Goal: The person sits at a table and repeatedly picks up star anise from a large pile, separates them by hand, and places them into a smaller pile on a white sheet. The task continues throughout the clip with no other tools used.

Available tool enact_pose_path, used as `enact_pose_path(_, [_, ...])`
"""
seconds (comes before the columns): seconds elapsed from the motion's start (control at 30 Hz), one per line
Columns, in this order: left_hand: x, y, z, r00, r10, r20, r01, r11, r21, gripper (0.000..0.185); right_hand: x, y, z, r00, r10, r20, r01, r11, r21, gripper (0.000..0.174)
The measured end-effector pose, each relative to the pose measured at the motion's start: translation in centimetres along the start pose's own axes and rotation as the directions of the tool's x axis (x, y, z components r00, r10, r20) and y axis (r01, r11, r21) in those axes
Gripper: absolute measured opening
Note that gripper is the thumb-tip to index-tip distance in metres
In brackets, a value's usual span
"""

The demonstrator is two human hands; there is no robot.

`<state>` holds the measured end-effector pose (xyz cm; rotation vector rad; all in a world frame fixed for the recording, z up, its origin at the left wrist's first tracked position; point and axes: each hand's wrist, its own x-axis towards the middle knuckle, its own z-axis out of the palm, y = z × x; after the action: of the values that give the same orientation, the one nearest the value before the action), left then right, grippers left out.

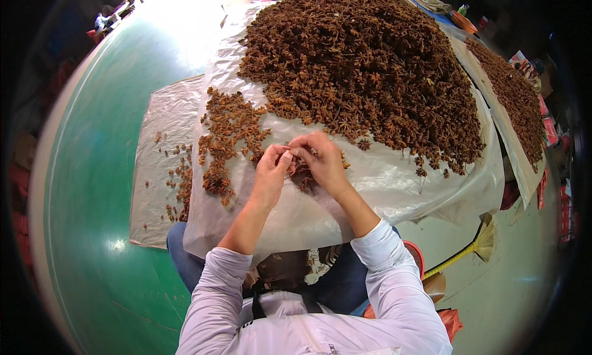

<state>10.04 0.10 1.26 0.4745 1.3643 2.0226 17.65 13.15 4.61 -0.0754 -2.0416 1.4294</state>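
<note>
My left hand [273, 166] and my right hand [320, 157] meet at the fingertips above a white plastic sheet [370, 184]. Both are pinched around a small piece, mostly hidden by the fingers, that appears to be star anise. Beneath and between them lie a few dark star anise pods [304, 181], partly covered by the right hand. A large heap of dried brown star anise [360, 68] rises just beyond the hands. To the left, a smaller spread of star anise [226, 137] lies on the same sheet.
Lower left, another sheet [157, 110] holds scattered anise pieces [182, 184]. A second anise heap [508, 96] lies at far right. A yellow-handled broom [462, 255] rests on the floor near a red plastic container's rim [416, 258]. An orange bowl [463, 22] stands at the back.
</note>
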Motion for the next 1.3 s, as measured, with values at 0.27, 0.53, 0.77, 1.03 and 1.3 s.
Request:
enact_pose_path(0.27, [-1.8, 2.0, -5.9, 0.959, 0.187, -0.214, -0.18, 0.982, 0.053, 0.015, -5.3, -4.6, 0.1, 0.578, -0.143, 0.804, -0.112, 0.961, 0.252, 0.026])
enact_pose_path(0.53, [-3.7, 1.7, -13.5, 0.792, 0.61, 0.014, -0.238, 0.288, 0.928, 0.017, -3.5, 0.5, -3.4, 0.987, 0.083, 0.139, -0.02, 0.915, -0.402, 0.019])
enact_pose_path(0.77, [0.9, 3.9, -8.7, 0.792, 0.553, 0.259, -0.333, 0.035, 0.942, 0.023, -3.6, 2.2, -1.6, 0.975, 0.024, 0.221, 0.141, 0.701, -0.699, 0.023])
enact_pose_path(1.03, [-0.9, -0.8, -2.9, 0.896, 0.232, 0.379, -0.382, -0.03, 0.924, 0.02, -3.1, 2.9, -2.4, 0.981, 0.004, 0.195, 0.127, 0.745, -0.655, 0.018])
enact_pose_path(1.3, [-1.5, 1.1, -4.3, 0.992, 0.128, -0.006, -0.083, 0.681, 0.728, 0.01, -1.5, 1.0, -4.5, 0.957, 0.282, 0.069, -0.29, 0.919, 0.266, 0.017])
